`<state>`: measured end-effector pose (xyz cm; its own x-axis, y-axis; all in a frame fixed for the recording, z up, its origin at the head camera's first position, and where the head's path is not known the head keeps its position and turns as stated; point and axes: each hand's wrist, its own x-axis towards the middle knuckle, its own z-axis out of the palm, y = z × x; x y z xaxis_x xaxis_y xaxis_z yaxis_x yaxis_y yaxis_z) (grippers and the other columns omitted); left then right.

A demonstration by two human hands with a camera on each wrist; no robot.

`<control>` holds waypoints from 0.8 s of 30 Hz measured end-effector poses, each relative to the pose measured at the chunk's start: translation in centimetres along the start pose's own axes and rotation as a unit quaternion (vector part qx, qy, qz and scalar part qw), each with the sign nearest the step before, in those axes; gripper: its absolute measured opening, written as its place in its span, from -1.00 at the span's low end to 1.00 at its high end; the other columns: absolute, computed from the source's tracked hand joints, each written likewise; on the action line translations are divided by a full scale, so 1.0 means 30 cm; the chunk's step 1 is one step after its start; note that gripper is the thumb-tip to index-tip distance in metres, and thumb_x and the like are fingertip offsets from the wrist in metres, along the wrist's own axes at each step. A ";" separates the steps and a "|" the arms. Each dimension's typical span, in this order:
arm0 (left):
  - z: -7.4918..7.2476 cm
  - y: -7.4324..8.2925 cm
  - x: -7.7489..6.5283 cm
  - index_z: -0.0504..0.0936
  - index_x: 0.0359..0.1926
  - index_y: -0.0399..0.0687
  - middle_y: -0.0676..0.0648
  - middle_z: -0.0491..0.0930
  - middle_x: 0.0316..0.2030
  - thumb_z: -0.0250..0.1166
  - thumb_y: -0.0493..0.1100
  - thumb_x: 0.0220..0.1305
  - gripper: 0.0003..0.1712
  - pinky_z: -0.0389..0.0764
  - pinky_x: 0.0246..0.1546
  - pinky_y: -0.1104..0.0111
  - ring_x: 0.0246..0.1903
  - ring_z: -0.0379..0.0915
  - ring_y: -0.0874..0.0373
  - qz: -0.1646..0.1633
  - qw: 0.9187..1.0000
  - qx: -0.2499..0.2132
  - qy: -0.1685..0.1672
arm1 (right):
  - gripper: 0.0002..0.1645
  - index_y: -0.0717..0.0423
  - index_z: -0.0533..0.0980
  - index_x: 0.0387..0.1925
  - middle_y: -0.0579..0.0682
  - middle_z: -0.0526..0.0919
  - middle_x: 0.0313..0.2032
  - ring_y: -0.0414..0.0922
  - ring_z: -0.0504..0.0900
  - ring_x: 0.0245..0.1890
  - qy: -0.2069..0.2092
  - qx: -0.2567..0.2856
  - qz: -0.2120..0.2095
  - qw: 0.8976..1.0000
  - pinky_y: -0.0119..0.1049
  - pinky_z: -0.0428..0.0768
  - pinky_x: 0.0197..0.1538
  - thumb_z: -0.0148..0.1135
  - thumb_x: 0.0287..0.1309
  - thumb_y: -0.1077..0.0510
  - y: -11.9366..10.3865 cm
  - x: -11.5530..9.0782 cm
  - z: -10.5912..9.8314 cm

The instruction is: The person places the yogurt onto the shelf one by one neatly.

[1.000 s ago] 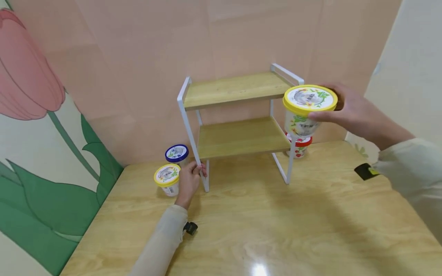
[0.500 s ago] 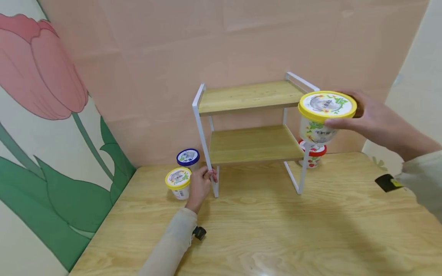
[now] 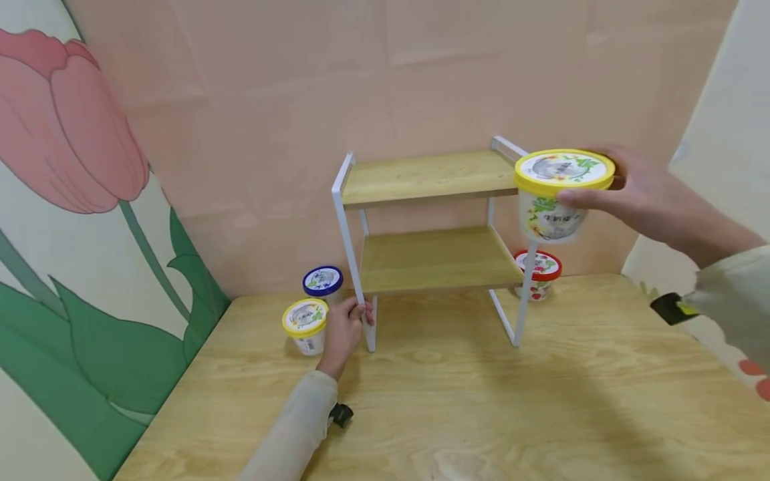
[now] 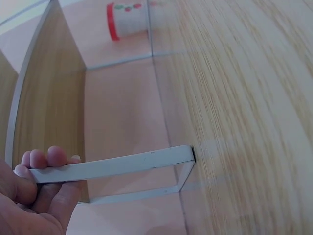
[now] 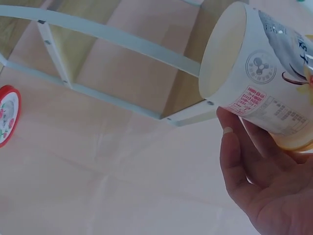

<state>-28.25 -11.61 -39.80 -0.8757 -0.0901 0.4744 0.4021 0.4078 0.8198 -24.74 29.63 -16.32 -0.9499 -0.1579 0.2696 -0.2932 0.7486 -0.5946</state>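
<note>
My right hand (image 3: 637, 194) grips a yellow-lidded ice cream tub (image 3: 559, 214) near its lid and holds it upright in the air at the rack's right end. The tub's white side and bare bottom (image 5: 224, 54) show in the right wrist view. With its fingers curled round the white front left leg (image 4: 117, 165) of the two-tier rack (image 3: 439, 175), my left hand (image 3: 341, 331) steadies low at the frame. Just left of that hand stand another yellow-lidded tub (image 3: 305, 319) and, behind it, a blue-lidded tub (image 3: 323, 280), partly hidden.
A red-lidded tub (image 3: 541, 267) stands on the table behind the rack's right leg. The rack's lower wooden shelf (image 3: 442, 259) sits over the wood-grain table (image 3: 433, 401). A pink wall (image 3: 271, 100) rises close behind.
The head view has shifted a little. My right hand still holds the tub up by the rack's right end, and my left hand keeps its grip on the leg.
</note>
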 end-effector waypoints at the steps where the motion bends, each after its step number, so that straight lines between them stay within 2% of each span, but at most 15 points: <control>1: 0.001 -0.001 -0.001 0.69 -0.39 -0.38 -0.28 0.68 -0.54 0.18 -0.43 0.34 -0.81 0.52 -0.49 0.49 -0.51 0.65 -0.11 0.003 1.000 0.003 0.001 | -0.04 -0.11 0.00 0.55 -0.02 0.35 0.25 -0.10 0.35 0.09 -0.001 0.005 0.001 1.000 -0.17 0.27 0.03 0.21 0.28 -0.21 -0.003 0.003 -0.003; 5: 0.005 -0.003 0.002 0.68 -0.39 -0.37 -0.29 0.68 -0.53 0.19 -0.42 0.34 -0.81 0.48 -0.50 0.53 -0.50 0.65 -0.14 0.010 1.000 0.005 -0.001 | -0.05 -0.15 -0.01 0.55 -0.08 0.37 0.19 -0.06 0.32 0.11 0.004 0.021 0.006 1.000 -0.10 0.24 0.08 0.20 0.29 -0.22 -0.016 0.011 -0.021; 12: 0.012 -0.008 0.016 0.69 -0.41 -0.31 -0.22 0.69 -0.55 0.20 -0.38 0.35 -0.80 0.47 -0.48 0.53 -0.50 0.65 -0.07 0.013 1.000 0.014 -0.007 | -0.14 -0.12 0.08 0.52 -0.34 0.43 0.08 -0.32 0.38 0.03 0.017 0.048 -0.017 0.999 -0.31 0.23 0.08 0.20 0.31 -0.15 -0.048 0.019 -0.050; 17: 0.025 -0.004 0.027 0.69 -0.40 -0.31 -0.23 0.69 -0.54 0.20 -0.38 0.35 -0.81 0.46 -0.52 0.52 -0.52 0.63 -0.01 0.016 1.000 0.003 -0.004 | -0.18 -0.13 0.14 0.49 -0.32 0.45 0.10 -0.31 0.39 0.05 0.021 0.058 -0.026 0.998 -0.32 0.22 0.11 0.20 0.30 -0.14 -0.076 0.029 -0.061; 21: 0.039 -0.006 0.023 0.68 -0.39 -0.33 -0.26 0.69 -0.53 0.19 -0.40 0.35 -0.81 0.48 -0.51 0.52 -0.51 0.64 -0.09 0.015 1.000 -0.005 -0.011 | -0.21 -0.12 0.18 0.46 -0.30 0.47 0.09 -0.28 0.40 0.04 0.025 0.057 -0.030 0.998 -0.35 0.23 0.06 0.21 0.30 -0.14 -0.084 0.029 -0.061; 24: 0.040 -0.011 0.012 0.68 -0.39 -0.35 -0.29 0.69 -0.52 0.18 -0.40 0.35 -0.81 0.54 -0.47 0.51 -0.48 0.65 -0.16 0.006 1.000 -0.008 -0.018 | -0.22 -0.13 0.17 0.47 -0.30 0.48 0.09 -0.28 0.41 0.04 0.025 0.064 -0.029 0.997 -0.30 0.23 0.13 0.20 0.31 -0.14 -0.083 0.025 -0.056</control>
<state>-29.02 -10.69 -40.30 -0.8796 -0.0534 0.4727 0.4164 0.3941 0.8194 -24.53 28.74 -13.36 -0.9251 -0.1645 0.3422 -0.3626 0.6505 -0.6674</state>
